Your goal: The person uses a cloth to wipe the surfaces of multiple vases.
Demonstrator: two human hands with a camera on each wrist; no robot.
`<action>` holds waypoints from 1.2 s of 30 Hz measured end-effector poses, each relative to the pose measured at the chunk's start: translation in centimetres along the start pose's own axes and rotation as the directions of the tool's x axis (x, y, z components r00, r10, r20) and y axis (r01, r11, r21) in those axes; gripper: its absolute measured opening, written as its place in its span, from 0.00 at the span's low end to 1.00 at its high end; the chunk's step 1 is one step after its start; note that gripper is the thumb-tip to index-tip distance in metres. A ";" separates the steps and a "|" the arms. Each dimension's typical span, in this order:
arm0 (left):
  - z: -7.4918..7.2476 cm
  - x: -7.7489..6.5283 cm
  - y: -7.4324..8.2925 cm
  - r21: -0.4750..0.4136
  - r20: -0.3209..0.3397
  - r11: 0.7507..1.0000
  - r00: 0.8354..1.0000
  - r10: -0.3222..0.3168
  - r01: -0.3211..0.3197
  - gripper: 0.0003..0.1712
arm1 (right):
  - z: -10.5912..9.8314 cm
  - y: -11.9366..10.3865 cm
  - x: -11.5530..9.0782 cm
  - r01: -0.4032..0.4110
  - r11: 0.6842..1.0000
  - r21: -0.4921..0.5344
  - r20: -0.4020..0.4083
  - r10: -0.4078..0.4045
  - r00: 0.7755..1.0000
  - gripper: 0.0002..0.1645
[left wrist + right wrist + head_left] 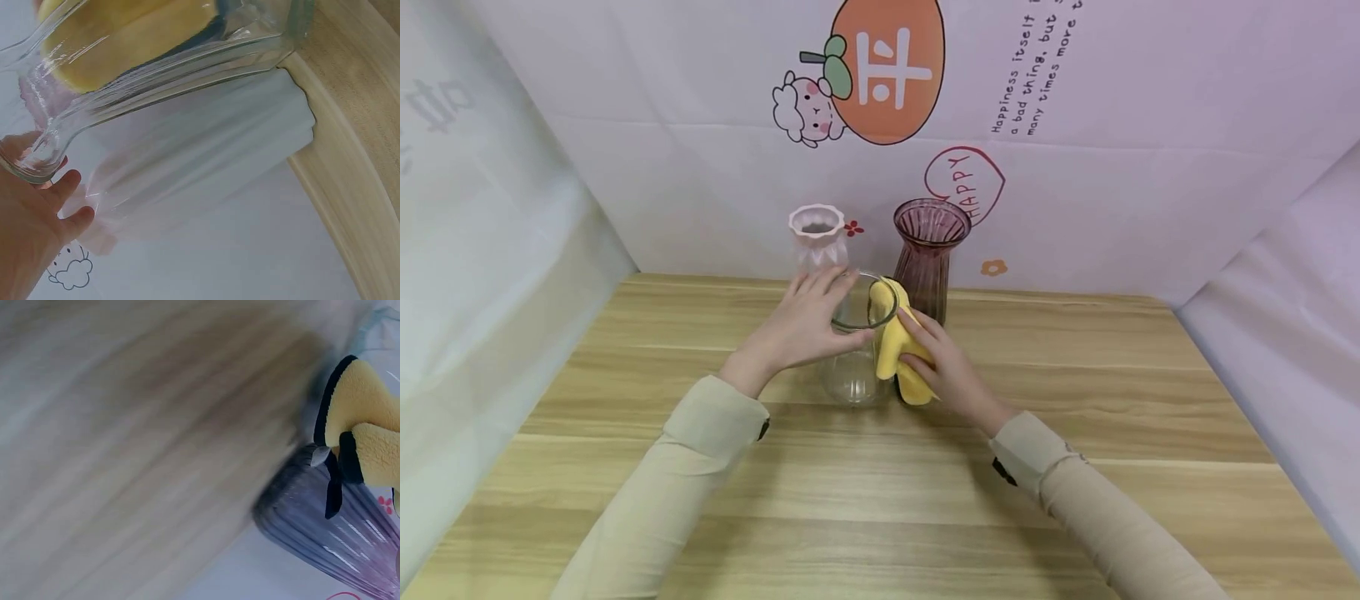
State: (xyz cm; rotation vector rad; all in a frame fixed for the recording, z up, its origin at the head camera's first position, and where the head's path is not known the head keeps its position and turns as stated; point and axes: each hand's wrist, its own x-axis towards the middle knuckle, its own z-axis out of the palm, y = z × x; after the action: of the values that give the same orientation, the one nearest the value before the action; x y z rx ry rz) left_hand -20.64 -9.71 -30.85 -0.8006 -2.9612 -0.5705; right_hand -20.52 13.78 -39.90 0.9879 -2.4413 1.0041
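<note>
A clear glass vase [853, 383] stands upright on the wooden table. My left hand [808, 321] holds it at the rim, thumb on the near side and fingers on the far left. In my right hand [951, 371] is a bunched yellow cloth [895, 337], gripped against the right side of the vase, with part of it over the rim. Dark edging and a small tag show on the cloth [365, 447] in the right wrist view. Seen through the glass in the left wrist view, yellow cloth lies along the vase wall.
Behind the clear vase, a pale pink-white vase [817, 246] stands at left and a ribbed purple glass vase [925, 279] at right, both close to the printed white backdrop [700, 167]. The wooden table [850, 517] extends toward me, with white sheets along both sides.
</note>
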 end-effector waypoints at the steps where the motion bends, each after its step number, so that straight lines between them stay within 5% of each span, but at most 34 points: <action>1: 0.0 0.0 0.0 -0.003 0.004 1.000 1.000 -0.002 0.002 0.52 | -0.1 -0.2 0.2 -0.006 1.000 0.007 -0.005 0.006 1.000 0.38; 14: 0.2 0.3 -0.3 -0.010 -0.012 1.000 1.000 -0.002 0.002 0.51 | 0.2 0.0 0.1 -0.022 1.000 0.000 0.106 0.022 0.994 0.40; 23: 0.5 0.3 -0.4 -0.005 -0.038 1.000 0.999 -0.003 0.003 0.51 | 0.5 1.3 -1.5 -0.028 0.991 -0.131 0.191 0.053 0.980 0.38; 36: 0.0 0.2 -0.2 0.006 -0.023 0.999 0.999 0.036 -0.036 0.48 | -0.3 -0.3 0.4 -0.066 0.997 0.044 0.036 0.065 0.997 0.37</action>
State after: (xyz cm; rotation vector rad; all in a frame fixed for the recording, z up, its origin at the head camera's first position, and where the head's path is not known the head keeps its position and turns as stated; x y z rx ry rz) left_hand -20.95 -9.77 -30.86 -0.8386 -2.9201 -0.5648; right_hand -20.57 13.65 -39.34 0.9527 -2.5045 1.0763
